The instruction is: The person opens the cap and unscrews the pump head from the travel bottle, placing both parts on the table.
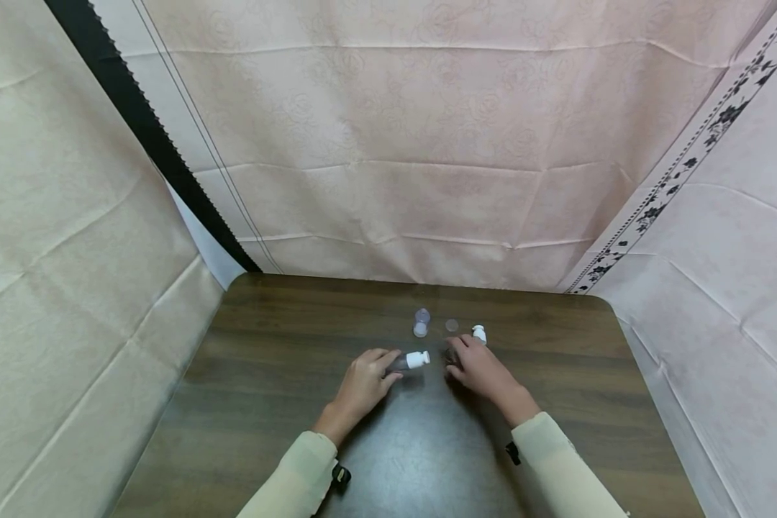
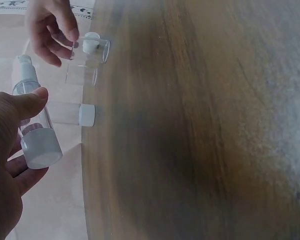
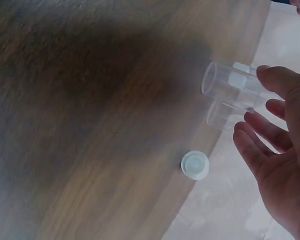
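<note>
A clear pump bottle [image 2: 42, 145] with a white pump top and white base is gripped by my left hand [image 1: 367, 374], thumb on one side, fingers on the other. It is tilted sideways above the table in the head view. My right hand [image 1: 479, 370] pinches a clear open-ended cylinder [image 3: 217, 82], like a bottle cover, near one end between thumb and fingertips. Just beyond stands a second clear cylinder [image 3: 220, 116]. A white round-topped piece [image 3: 195, 165] is close to the right hand; its lower part is hard to make out.
Another clear container with a white base [image 2: 87, 115] stands towards the far side of the brown wooden table [image 1: 265, 403]. Pale patterned cloth [image 1: 388, 144] hangs behind the table's far edge, with more cloth at both sides.
</note>
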Available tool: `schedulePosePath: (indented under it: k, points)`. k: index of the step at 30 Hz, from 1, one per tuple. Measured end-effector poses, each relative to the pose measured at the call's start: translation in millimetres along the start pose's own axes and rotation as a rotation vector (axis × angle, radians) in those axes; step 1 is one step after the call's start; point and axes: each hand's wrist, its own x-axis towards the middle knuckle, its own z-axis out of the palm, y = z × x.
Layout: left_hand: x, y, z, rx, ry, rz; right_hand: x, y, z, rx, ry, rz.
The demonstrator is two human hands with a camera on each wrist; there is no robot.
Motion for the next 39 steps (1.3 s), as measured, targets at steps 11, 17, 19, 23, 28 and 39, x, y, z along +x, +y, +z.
schedulePosePath:
  k: [11,17,19,23,28,39]
  points:
    - [4.6,10.8,4.1,-0.001,0.011,0.050,-22.2,-4,-15,0.177,0.090,0.056]
    - [8.4,16.7,9.2,0.006,0.019,0.099,-34.7,-7,-20,0.294,0.161,0.066]
    - [9.6,19.2,10.9,0.020,0.024,0.113,-37.8,-8,-20,0.339,0.164,0.089]
    - [11.5,24.8,13.3,0.034,0.034,0.132,-41.9,-9,-19,0.474,0.155,0.142]
    - [15.6,32.3,13.7,0.050,0.047,0.166,-45.1,-12,-15,0.671,0.146,0.211]
    - [23.8,45.8,20.1,0.142,0.055,0.266,-46.4,-16,-8,0.781,0.168,0.269]
